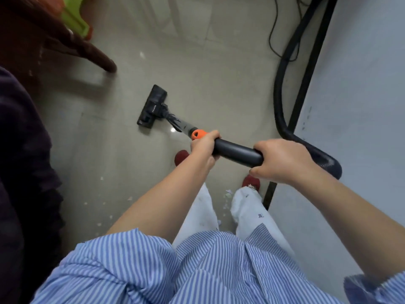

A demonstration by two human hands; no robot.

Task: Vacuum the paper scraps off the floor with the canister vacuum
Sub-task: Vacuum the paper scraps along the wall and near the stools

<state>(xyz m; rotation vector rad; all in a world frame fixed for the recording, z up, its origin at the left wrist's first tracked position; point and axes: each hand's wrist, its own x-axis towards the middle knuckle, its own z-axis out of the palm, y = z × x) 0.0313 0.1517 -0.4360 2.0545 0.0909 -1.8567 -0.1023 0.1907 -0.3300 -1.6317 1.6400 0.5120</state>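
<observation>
The black floor nozzle (152, 107) of the vacuum lies flat on the grey tile floor, ahead and left of my feet. A wand with an orange collar (198, 134) runs back from it to a black handle tube (237, 152). My left hand (205, 145) grips the tube just behind the collar. My right hand (282, 160) grips its rear end, where the black hose (282, 99) curves off to the right. Small white paper scraps (99, 202) dot the floor near my left leg, and more scraps (228, 194) lie between my feet. One scrap (142, 54) lies farther ahead.
A dark wooden chair leg (105, 62) and a green plastic object (75, 16) stand at the upper left. A dark garment (24, 172) fills the left edge. A pale wall panel (359, 106) with a black edge runs along the right, with a thin cable (274, 25) beside the hose.
</observation>
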